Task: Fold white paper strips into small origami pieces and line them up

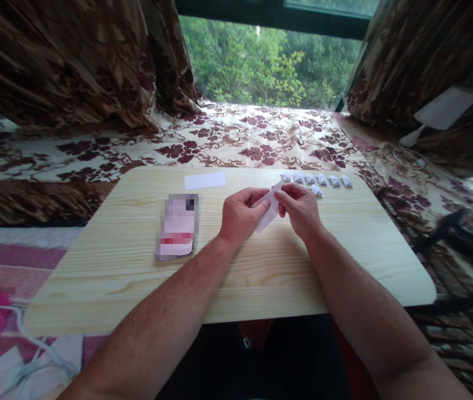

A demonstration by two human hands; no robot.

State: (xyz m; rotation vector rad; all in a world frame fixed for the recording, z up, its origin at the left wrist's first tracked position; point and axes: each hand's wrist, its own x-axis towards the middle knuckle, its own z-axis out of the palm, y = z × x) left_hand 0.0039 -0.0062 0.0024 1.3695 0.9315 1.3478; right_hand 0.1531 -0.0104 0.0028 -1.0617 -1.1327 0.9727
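Note:
Between both hands, above the middle of the table, is a white paper strip, slanted with its lower end hanging free. My left hand grips it from the left, thumb on top. My right hand pinches its upper part between thumb and fingers; the exact fold there is hidden. Just beyond my right hand a row of small folded white paper pieces lies on the table, with one more folded piece in front of them. A flat white paper strip rests near the far edge.
A pixelated phone-like object lies on the wooden table left of my hands. Past the table are a floral-covered ledge, curtains and a window. White cables and papers lie at lower left; a white lamp stands at right.

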